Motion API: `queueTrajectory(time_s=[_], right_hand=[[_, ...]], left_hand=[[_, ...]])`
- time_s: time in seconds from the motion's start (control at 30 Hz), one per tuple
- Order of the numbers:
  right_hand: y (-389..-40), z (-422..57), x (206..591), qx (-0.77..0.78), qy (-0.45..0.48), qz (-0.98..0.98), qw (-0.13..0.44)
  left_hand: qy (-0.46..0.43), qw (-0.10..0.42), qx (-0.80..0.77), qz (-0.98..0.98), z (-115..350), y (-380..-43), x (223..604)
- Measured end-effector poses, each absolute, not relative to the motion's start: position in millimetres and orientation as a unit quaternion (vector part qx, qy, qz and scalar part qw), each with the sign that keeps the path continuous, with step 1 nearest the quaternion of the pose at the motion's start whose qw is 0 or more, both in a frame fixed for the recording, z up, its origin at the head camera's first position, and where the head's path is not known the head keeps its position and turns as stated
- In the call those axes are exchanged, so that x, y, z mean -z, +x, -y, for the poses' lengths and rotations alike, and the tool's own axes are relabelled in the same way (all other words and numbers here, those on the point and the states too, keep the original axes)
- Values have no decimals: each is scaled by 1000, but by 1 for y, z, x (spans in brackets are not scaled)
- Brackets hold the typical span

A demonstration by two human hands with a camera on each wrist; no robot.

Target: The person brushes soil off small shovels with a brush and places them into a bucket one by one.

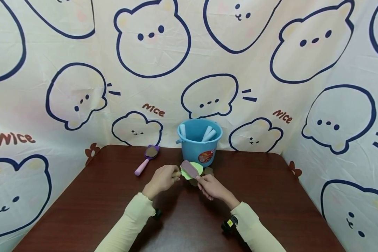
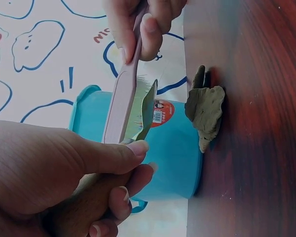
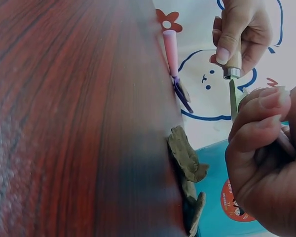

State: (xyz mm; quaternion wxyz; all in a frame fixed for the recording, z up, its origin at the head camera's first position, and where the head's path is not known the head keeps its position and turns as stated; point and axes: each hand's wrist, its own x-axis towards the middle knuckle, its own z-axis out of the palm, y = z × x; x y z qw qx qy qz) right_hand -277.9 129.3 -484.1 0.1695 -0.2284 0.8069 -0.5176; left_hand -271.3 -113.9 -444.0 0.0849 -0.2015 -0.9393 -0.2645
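Note:
My left hand (image 1: 162,179) grips the wooden handle (image 3: 234,61) of a small light-green trowel (image 1: 200,167). The handle's metal collar shows in the right wrist view. Between thumb and fingers, my right hand (image 1: 215,189) holds a mauve brush (image 1: 189,168) that lies across the trowel's blade. Its pale bristles (image 2: 137,106) face the blade in the left wrist view. Below the trowel, flat grey-brown clay pieces (image 2: 207,111) lie on the table by the blue bucket (image 1: 195,145), partly hidden from the head view by the trowel.
A purple trowel with a pink handle (image 1: 141,168) lies on the table to the left, a brown lump (image 1: 151,151) on its blade. Several light-blue rods (image 1: 209,134) stick up inside the bucket. Printed cloth (image 1: 151,87) hangs behind the dark wooden table (image 1: 97,196).

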Motion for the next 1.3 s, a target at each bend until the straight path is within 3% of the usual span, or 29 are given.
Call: queueTrajectory(time_s=[1.3], right_hand=[[-303, -169, 494, 545, -141, -813, 146]], left_hand=[[-201, 79, 265, 940, 122, -272, 438]])
